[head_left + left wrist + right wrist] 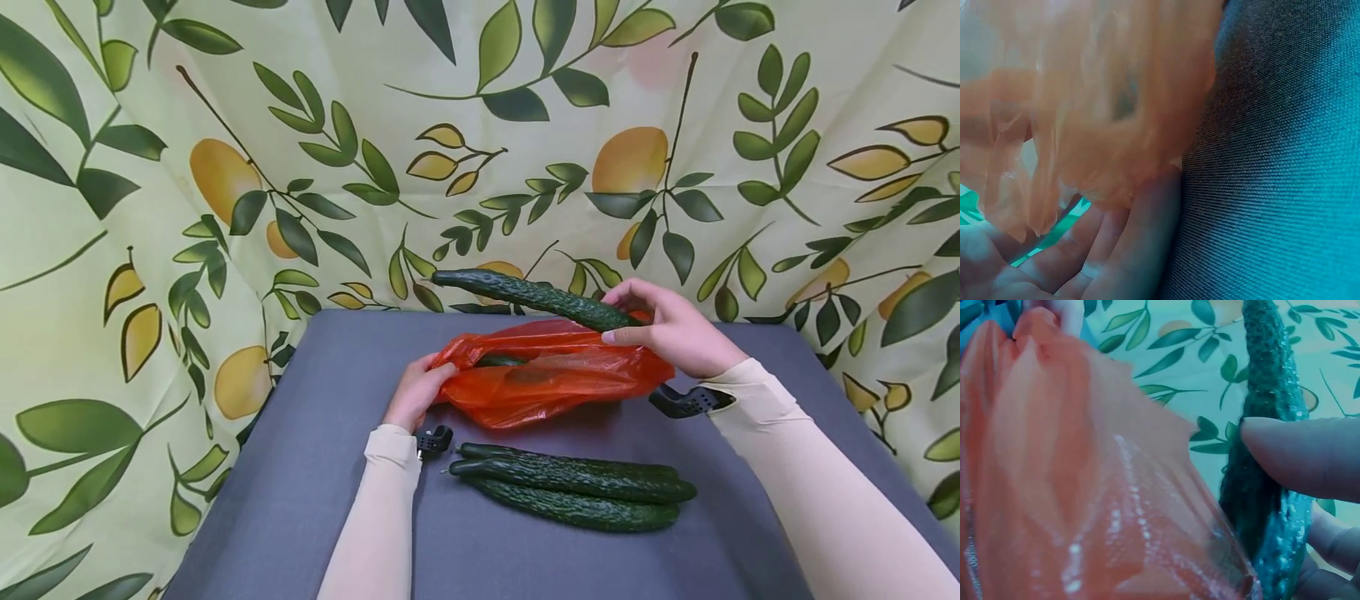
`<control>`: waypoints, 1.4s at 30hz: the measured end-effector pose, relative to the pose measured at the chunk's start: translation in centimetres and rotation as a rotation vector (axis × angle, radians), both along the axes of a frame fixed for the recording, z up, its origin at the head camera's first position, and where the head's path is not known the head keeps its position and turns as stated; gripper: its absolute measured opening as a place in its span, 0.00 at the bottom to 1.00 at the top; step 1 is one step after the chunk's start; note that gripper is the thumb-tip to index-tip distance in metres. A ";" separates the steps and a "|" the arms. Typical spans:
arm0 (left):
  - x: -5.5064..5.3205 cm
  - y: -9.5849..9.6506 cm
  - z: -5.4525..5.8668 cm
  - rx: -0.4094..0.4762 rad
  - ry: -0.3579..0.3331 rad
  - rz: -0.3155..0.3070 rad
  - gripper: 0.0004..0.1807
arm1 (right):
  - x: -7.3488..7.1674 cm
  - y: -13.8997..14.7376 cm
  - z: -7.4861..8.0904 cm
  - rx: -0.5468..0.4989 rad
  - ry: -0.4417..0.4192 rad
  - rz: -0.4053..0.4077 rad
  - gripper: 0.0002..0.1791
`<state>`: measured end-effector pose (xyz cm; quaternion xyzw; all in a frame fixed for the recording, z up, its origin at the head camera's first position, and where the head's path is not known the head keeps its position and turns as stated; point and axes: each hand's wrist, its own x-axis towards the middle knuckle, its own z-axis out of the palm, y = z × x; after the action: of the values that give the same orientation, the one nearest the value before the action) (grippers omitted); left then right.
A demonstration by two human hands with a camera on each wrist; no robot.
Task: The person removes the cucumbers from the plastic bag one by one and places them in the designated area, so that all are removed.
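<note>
An orange-red plastic bag [555, 375] lies on the grey table [300, 483], with a dark cucumber showing through its mouth [501, 362]. My left hand [416, 393] pinches the bag's left edge; in the left wrist view the bag [1085, 106] hangs over my fingers [1116, 250]. My right hand [671, 329] grips one end of a long cucumber [525, 293] and holds it in the air above the bag, its tip pointing left. In the right wrist view, thumb [1304, 456] presses the cucumber [1266, 425] beside the bag [1072, 487].
Three more cucumbers [577, 487] lie side by side on the table, close to me, between my forearms. A leaf-and-lemon patterned cloth [225, 167] hangs behind and around the table. The table's edges drop off at left and right.
</note>
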<state>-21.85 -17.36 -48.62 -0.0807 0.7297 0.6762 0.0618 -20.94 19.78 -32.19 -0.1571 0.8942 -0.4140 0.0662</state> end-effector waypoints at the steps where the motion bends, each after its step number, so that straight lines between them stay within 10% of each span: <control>1: 0.0 -0.1 0.0 -0.001 0.003 0.002 0.18 | 0.1 0.1 0.0 -0.011 0.000 -0.008 0.26; 25: 0.2 0.0 0.0 -0.029 0.007 0.010 0.19 | 0.8 -0.1 2.0 -0.135 0.037 -0.018 0.26; 42: 0.1 -0.1 0.2 -0.048 -0.023 0.007 0.19 | 4.3 1.1 -0.6 -0.037 0.031 0.011 0.23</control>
<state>-21.74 -17.49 -48.44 -0.0924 0.7448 0.6576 0.0658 -16.60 20.84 -32.78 -0.1698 0.8865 -0.4274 0.0519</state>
